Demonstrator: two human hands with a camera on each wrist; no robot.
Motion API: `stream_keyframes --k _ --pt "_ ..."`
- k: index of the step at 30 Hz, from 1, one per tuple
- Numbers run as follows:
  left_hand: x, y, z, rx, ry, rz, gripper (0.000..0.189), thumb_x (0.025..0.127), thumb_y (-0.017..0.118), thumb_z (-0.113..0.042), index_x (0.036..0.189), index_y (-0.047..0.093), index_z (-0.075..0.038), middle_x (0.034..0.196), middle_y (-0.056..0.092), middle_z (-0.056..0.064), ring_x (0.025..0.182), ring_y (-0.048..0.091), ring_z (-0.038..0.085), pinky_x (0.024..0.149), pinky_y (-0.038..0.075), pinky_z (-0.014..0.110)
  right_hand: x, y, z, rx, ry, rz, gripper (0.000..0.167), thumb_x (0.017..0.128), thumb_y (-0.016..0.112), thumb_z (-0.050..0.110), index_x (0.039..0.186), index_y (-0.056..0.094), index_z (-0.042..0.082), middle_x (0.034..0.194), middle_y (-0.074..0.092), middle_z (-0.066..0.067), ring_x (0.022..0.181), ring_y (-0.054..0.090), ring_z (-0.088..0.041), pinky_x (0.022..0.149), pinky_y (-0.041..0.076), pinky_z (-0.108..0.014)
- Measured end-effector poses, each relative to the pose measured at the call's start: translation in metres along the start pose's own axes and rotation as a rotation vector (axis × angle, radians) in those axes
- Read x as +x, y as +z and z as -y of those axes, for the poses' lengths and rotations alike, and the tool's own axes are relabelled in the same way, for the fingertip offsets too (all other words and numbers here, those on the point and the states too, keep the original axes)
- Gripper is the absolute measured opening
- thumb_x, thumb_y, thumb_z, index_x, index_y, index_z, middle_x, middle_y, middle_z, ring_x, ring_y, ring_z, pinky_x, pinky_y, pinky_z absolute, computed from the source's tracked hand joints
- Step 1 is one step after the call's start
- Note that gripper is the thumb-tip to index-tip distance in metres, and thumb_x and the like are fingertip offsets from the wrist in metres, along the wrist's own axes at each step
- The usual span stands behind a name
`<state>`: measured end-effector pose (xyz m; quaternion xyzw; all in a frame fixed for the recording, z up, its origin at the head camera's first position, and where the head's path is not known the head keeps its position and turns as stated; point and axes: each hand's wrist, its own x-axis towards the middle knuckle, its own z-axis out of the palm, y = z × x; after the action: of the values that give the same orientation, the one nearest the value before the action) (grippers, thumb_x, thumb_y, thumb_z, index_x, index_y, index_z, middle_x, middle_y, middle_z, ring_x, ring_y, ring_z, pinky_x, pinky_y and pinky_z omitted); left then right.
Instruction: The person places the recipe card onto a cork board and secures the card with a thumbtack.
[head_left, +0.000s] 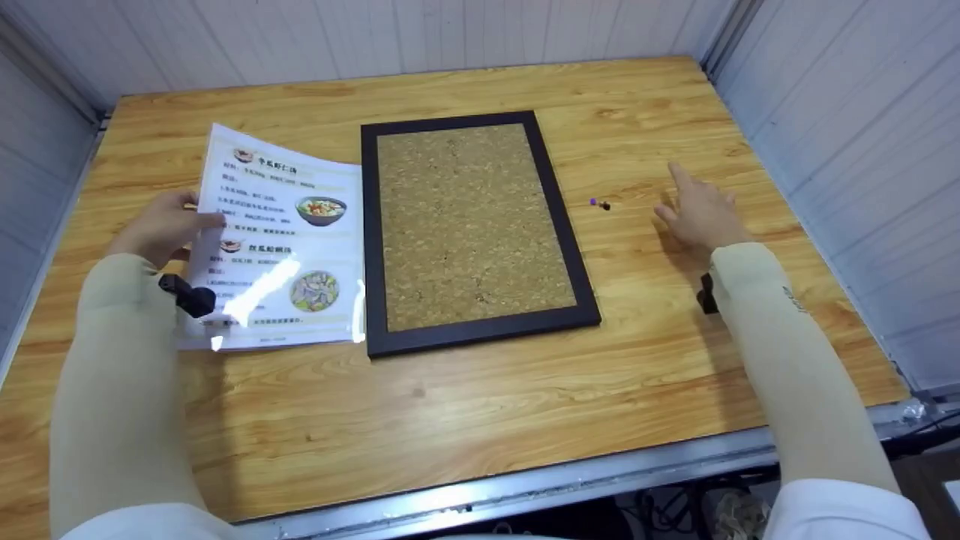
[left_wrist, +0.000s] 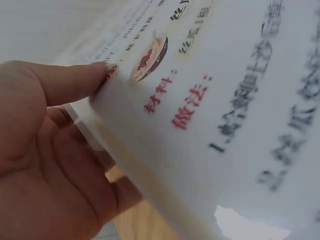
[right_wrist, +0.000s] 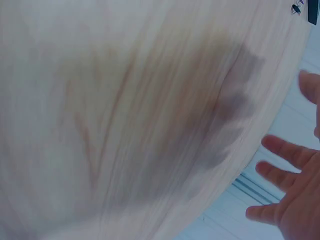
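Observation:
My left hand point(head_left: 166, 227) pinches the left edge of a glossy printed recipe sheet point(head_left: 274, 244), thumb on top and fingers beneath. In the left wrist view the thumb presses on the sheet point(left_wrist: 210, 125), which bends at that edge. The sheet's right side meets the dark frame of a cork board point(head_left: 469, 225) lying flat on the table. My right hand point(head_left: 701, 210) hovers over the table right of the board, fingers spread and holding nothing. Between them lie a few tiny push pins point(head_left: 600, 203), one purple and one dark; the right wrist view catches them at its upper corner.
A wood-grain table point(head_left: 465, 405) carries everything, with a metal rail point(head_left: 525, 487) along its front edge. Pale panel walls point(head_left: 420, 37) enclose the back and both sides. Cables point(head_left: 667, 517) hang below the front edge.

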<state>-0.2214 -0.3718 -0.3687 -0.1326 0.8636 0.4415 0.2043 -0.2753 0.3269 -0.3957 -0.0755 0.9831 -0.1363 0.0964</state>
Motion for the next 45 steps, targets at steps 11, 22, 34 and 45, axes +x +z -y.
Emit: stream_keyframes --k 11,22,34,45 --pt "-0.02 -0.03 -0.018 -0.071 0.011 -0.205 0.051 0.102 0.055 -0.029 0.147 0.035 -0.015 0.116 0.053 0.008 0.083 0.064 0.009 0.073 0.056 0.028 0.004 0.007 0.022 0.0 -0.092 -0.033 0.044 0.102 0.054 0.009 0.142 0.046 -0.007 0.131 0.053 -0.031 0.116 0.054 -0.046 0.096 0.043 -0.06" --pt "-0.036 -0.046 -0.041 -0.524 0.156 -0.283 0.037 0.098 0.063 -0.017 0.131 0.047 -0.022 0.122 0.059 -0.002 0.092 0.066 0.011 0.066 0.057 0.023 0.013 0.016 0.045 0.171 -0.072 -0.003 0.035 0.102 0.052 0.009 0.131 0.056 -0.01 0.123 0.059 -0.028 0.112 0.057 -0.041 0.096 0.046 -0.052" --pt "-0.035 0.006 -0.09 -0.838 0.2 -0.152 0.035 0.096 0.063 -0.003 0.124 0.047 -0.014 0.119 0.06 0.01 0.093 0.069 0.022 0.074 0.059 0.034 0.023 0.026 0.062 0.16 -0.095 0.024 0.03 0.101 0.051 0.002 0.128 0.061 -0.008 0.122 0.062 -0.026 0.113 0.058 -0.04 0.097 0.047 -0.052" --pt "-0.011 0.099 -0.126 -0.832 0.261 -0.049 0.03 0.099 0.056 -0.001 0.125 0.043 -0.008 0.121 0.061 0.02 0.092 0.07 0.03 0.074 0.059 0.04 0.021 0.029 0.058 0.104 -0.151 -0.049 0.022 0.098 0.052 -0.001 0.109 0.07 -0.009 0.113 0.066 -0.026 0.106 0.061 -0.041 0.092 0.049 -0.052"
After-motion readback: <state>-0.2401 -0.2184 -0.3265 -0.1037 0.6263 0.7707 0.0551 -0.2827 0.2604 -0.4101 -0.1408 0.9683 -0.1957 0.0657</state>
